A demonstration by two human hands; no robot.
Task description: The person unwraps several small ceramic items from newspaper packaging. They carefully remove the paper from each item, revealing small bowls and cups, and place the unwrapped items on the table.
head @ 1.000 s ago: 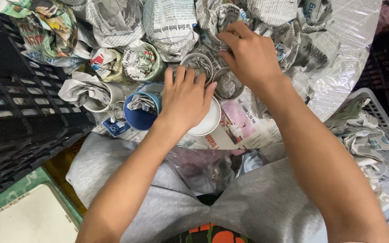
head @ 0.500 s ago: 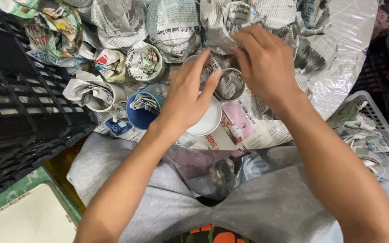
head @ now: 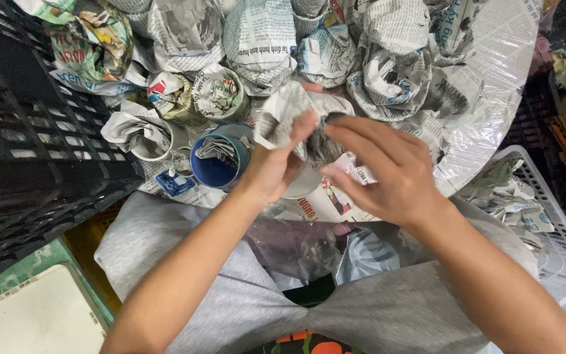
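Observation:
Both my hands hold one small newspaper-wrapped bundle (head: 296, 115) just above the table's near edge. My left hand (head: 276, 167) grips its left side with the thumb up on the paper. My right hand (head: 381, 170) pinches its right side, fingers reaching into the dark fold. Right below the left hand stands a blue cup (head: 217, 164) stuffed with newspaper. A white cup (head: 145, 137) with paper in it sits further left. Several more newspaper-wrapped items (head: 260, 39) crowd the back of the table.
A black plastic crate (head: 27, 151) stands at the left. At the right sits a white basket (head: 558, 229) with crumpled paper. The round table (head: 492, 98) is covered in clear plastic over newspaper. A white and green box (head: 27, 314) lies at the lower left. Grey-clothed knees are below.
My hands came together and lifted a wrapped bundle off the table; before, the left lay flat by the blue cup and the right reached among the items.

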